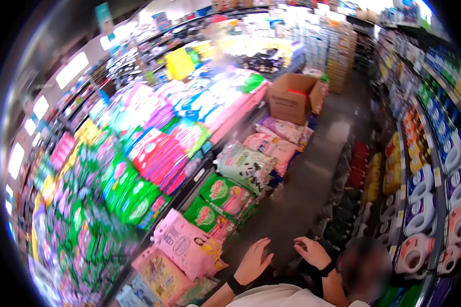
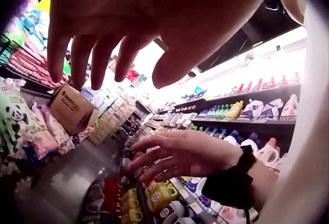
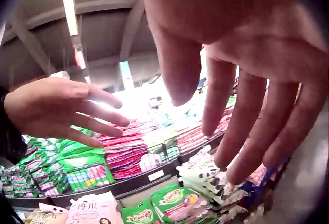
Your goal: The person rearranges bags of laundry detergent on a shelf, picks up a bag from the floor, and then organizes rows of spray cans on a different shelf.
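Note:
Both hands are held out in front of the body above the aisle floor, apart from each other and holding nothing. My left hand (image 1: 252,265) has its fingers extended and spread, with the pink detergent bag (image 1: 184,240) and green bags (image 1: 206,216) nearest to it. The right hand (image 1: 313,253) hangs with loosely bent fingers, close to the lower stock on the right side. In the left wrist view, the fingers of the left hand (image 2: 149,13) point down, and the right hand (image 2: 193,154) is empty. From the right wrist, the right hand (image 3: 241,59) shows relaxed, parted fingers.
Piled bags (image 1: 159,158) fill a long display at left, with a panda-print bag (image 1: 246,166) on its lower ledge. An open cardboard box (image 1: 288,105) sits farther along. Shelves of handled bottles (image 1: 419,217) line the right. Between them runs a grey floor (image 1: 312,179). A blurred head (image 1: 366,268) is close by.

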